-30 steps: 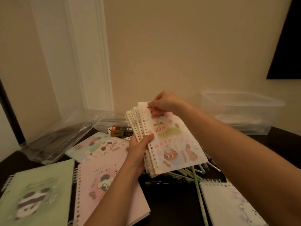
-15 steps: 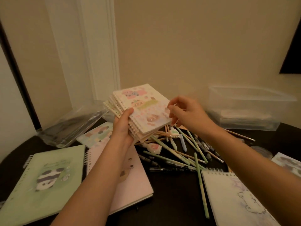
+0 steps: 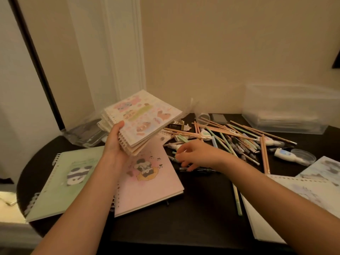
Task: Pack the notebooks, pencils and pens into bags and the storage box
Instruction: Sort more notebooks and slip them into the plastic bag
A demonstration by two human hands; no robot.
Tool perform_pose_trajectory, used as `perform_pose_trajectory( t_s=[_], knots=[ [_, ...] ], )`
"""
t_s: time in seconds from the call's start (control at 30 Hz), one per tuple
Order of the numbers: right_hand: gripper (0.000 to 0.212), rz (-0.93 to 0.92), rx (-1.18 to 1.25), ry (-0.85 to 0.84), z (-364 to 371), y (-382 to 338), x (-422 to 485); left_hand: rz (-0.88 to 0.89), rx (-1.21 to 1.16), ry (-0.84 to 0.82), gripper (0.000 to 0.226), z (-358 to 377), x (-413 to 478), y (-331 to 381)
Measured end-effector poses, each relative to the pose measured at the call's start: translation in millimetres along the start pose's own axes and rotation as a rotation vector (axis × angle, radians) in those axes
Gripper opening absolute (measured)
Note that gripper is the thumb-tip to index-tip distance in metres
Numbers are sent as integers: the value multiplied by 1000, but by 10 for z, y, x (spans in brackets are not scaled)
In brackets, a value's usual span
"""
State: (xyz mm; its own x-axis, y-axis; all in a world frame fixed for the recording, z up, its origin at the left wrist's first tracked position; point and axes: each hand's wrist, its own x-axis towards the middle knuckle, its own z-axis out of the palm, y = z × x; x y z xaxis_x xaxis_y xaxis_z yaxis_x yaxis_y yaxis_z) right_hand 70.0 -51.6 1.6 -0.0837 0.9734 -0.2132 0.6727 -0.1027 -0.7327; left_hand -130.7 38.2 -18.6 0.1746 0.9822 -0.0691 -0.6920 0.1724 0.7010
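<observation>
Half a second ago the right hand (image 3: 195,155) was at the right edge of the stack of small spiral notebooks (image 3: 141,122). It has since let go and dropped to the bench (image 3: 202,208), where it sits low over the near left end of the pile of pencils and pens (image 3: 235,137). Its fingers are curled down among them, but whether they have closed on one cannot be told. The left hand (image 3: 115,142) alone carries the stack now. Its thumb lies across the top cover by the spiral binding and its fingers are wrapped underneath. The stack is held tilted above the bench's middle, over the far end of the pink notebook (image 3: 147,181), and the view has swung lower and more to the left than before. The clear storage box (image 3: 287,115) stands at the bench's far right corner against the wall. Something flat and layered lies in its bottom, too blurred to name. A clear plastic bag (image 3: 86,133) slumps at the far left edge where bench meets wall. It shows dark shapes inside that cannot be made out. The green notebook (image 3: 68,181), which has a panda on its cover, lies flat by the near left edge, just beside the pink one. Two pale notebooks (image 3: 303,199) overlap at the near right edge. The pencils and pens spread loose from the middle of the bench toward the box, none of them inside it.
</observation>
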Motion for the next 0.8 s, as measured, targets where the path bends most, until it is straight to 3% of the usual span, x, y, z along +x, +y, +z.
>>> perform_pose_trajectory(
  t_s=[0.13, 0.4, 0.57, 0.7, 0.8],
  knots=[
    [33, 49, -61, 42, 190, -16, 129, -40, -37, -40, 24, -152, -47, -86],
    [45, 94, 138, 162, 327, -89, 356, -34, -61, -76, 19, -42, -56, -203],
    [7, 44, 355, 111, 96, -113, 253, -29, -63, -130, 22, 76, -48, -186],
    [11, -3, 413, 68, -209, 22, 92, -29, -56, -153, 25, 203, -19, -131],
    [11, -13, 470, 151, -468, 230, -30, -27, -46, -180, 24, 339, 1, -133]
  ],
)
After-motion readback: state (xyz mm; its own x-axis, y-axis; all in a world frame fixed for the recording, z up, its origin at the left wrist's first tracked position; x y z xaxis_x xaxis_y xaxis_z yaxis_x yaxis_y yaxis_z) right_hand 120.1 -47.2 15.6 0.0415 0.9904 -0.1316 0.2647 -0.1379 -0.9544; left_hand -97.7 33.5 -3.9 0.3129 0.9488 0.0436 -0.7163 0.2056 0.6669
